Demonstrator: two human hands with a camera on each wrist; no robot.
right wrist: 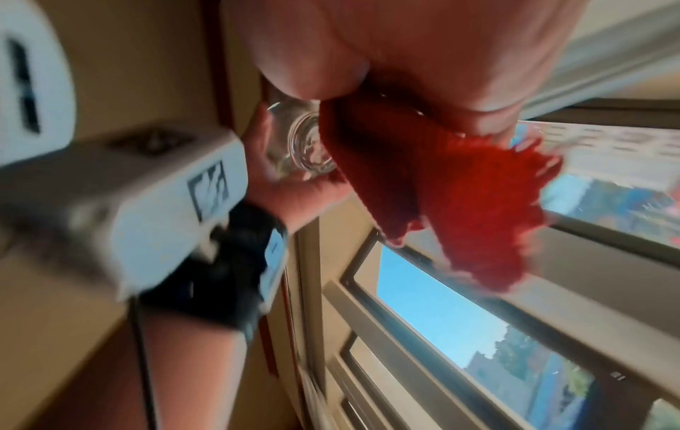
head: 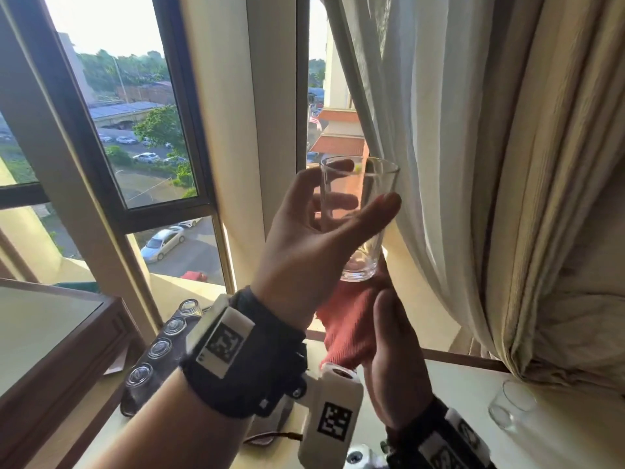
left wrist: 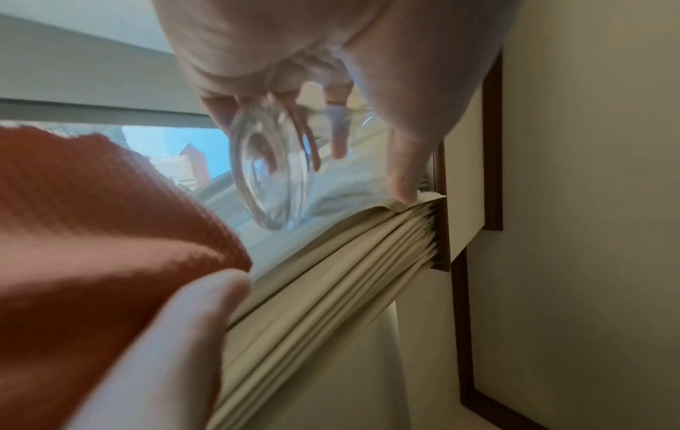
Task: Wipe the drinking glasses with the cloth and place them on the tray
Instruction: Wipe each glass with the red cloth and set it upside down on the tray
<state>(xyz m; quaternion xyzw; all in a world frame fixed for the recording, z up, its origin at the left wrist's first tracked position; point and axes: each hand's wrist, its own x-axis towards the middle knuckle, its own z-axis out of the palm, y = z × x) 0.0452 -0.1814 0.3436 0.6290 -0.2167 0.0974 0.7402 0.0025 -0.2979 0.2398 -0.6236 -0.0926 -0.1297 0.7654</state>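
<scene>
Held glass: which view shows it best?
Head view: the whole glass shows upright, rim to base, in the left hand. Left wrist shows only its base end-on; right wrist shows the base, blurred, partly behind the red cloth.

The head camera looks forward and slightly down from above both wrists, facing the window (head: 135, 137) and curtain (head: 473, 164). The left wrist camera sits very close behind its hand, rolled sideways, facing the curtain folds (left wrist: 331, 291). The right wrist camera, equally close and blurred, faces the window (right wrist: 478, 320). All three views share the glass (head: 358, 214) and red cloth (head: 348, 326) at frame centre.
</scene>
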